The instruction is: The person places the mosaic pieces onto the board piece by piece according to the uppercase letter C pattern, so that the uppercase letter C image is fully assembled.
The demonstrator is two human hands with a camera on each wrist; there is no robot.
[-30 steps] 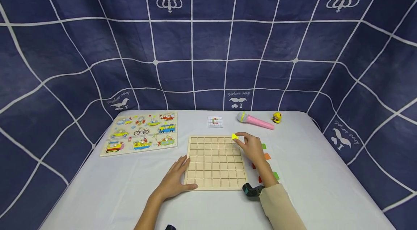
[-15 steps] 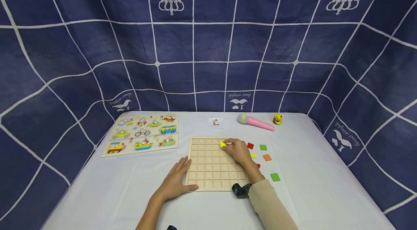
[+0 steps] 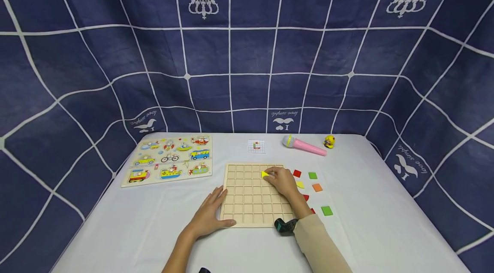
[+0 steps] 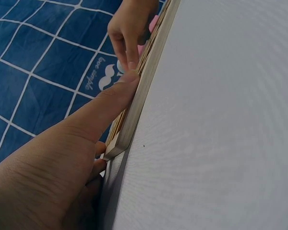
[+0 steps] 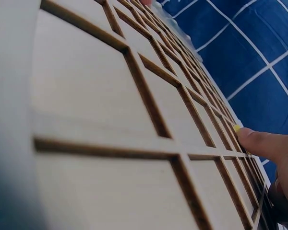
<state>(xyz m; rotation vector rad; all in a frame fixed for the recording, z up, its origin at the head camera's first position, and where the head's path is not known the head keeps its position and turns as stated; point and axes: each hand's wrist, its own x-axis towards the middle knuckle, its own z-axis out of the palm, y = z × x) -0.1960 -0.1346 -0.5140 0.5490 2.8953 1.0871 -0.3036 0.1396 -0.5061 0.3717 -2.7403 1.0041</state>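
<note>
A pale wooden grid board (image 3: 248,198) lies on the white-covered table. My right hand (image 3: 283,181) pinches a small yellow piece (image 3: 264,174) between thumb and fingers, over a cell near the board's far right part. In the right wrist view only a sliver of the yellow piece (image 5: 237,128) shows beside my thumb; whether it touches the cell floor is unclear. My left hand (image 3: 208,213) rests against the board's near left corner, fingers along the left side. The left wrist view shows its straight thumb (image 4: 108,103) lying on the board's edge.
Right of the board lie loose red, green (image 3: 326,210), orange (image 3: 317,187) and yellow (image 3: 300,184) pieces. Behind it are a small printed grid card (image 3: 256,146), a pink toy microphone (image 3: 306,146) and a yellow figurine (image 3: 329,141). A vehicle puzzle board (image 3: 170,161) lies left.
My right hand carried the yellow piece left from the board's far right corner, then slightly nearer, onto a cell. The loose pieces at the right came into fuller view. My left hand stayed in place.
</note>
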